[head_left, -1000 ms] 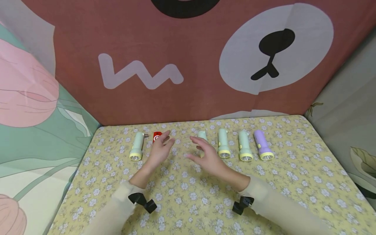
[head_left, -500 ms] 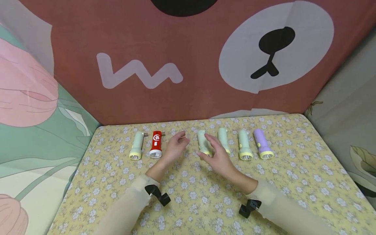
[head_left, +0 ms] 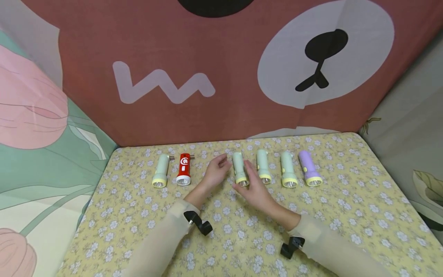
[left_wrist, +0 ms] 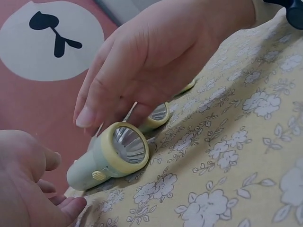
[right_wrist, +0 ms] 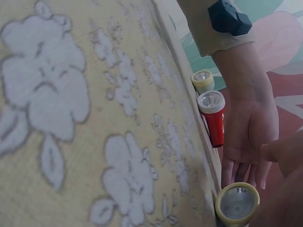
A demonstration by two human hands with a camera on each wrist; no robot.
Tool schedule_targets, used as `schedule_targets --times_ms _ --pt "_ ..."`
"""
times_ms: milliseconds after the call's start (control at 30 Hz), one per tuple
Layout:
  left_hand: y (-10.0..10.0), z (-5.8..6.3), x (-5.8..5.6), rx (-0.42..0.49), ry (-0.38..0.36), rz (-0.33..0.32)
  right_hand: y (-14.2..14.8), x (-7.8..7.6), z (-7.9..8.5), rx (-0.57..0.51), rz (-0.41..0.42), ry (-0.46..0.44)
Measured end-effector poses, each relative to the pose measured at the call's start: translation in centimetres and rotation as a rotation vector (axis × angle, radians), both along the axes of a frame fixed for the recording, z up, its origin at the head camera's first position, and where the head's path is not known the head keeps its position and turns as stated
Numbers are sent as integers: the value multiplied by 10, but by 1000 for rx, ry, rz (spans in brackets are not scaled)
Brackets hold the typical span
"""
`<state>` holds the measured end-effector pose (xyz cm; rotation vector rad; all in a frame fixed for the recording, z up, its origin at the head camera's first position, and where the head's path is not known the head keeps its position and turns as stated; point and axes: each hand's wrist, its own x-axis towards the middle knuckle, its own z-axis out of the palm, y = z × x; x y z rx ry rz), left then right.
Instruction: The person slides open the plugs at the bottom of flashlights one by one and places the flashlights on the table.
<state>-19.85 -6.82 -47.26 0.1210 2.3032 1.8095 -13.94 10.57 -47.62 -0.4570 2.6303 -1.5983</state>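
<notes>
A mint-green flashlight (head_left: 239, 169) with a pale yellow rim lies between both hands, lens toward me. My left hand (head_left: 216, 174) is at its left side, a small gap apart, fingers loosely bent. At its right side is my right hand (head_left: 257, 192), fingers extended and thumb apart; whether they touch the flashlight I cannot tell. In the left wrist view the same flashlight (left_wrist: 109, 158) shows its side button, between the left hand (left_wrist: 28, 182) and the right hand (left_wrist: 151, 61). In the right wrist view its lens (right_wrist: 237, 203) sits below the left fingers. Neither hand holds anything.
To the left lie another mint-green flashlight (head_left: 161, 171) and a red flashlight (head_left: 184, 169) with a white rim. On the right are two mint-green flashlights, one near (head_left: 263, 165) and one farther (head_left: 287, 169), then a purple flashlight (head_left: 309, 167). A bear-print cloth (head_left: 173, 123) hangs behind the flowered tablecloth (head_left: 228, 238).
My left hand has moved right, away from the red flashlight, which is uncovered. My right hand has shifted right, to the right side of the middle mint-green flashlight. The flashlights stay in place.
</notes>
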Motion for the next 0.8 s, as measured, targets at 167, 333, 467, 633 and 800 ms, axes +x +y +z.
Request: schedule_targets --times_ms 167,333,467,633,800 --pt "3 -5 -4 13 -17 2 -2 -2 -7 36 -2 -13" --pt "4 -7 -6 18 -25 -2 -3 -4 -15 22 -4 -1" --pt "7 -7 -7 16 -26 8 -5 -5 -18 12 13 -9" --pt "13 -10 -9 15 -40 36 -7 -5 -19 1 8 -18" --pt "17 -10 -8 33 -58 41 -8 -6 -19 -3 8 -35"
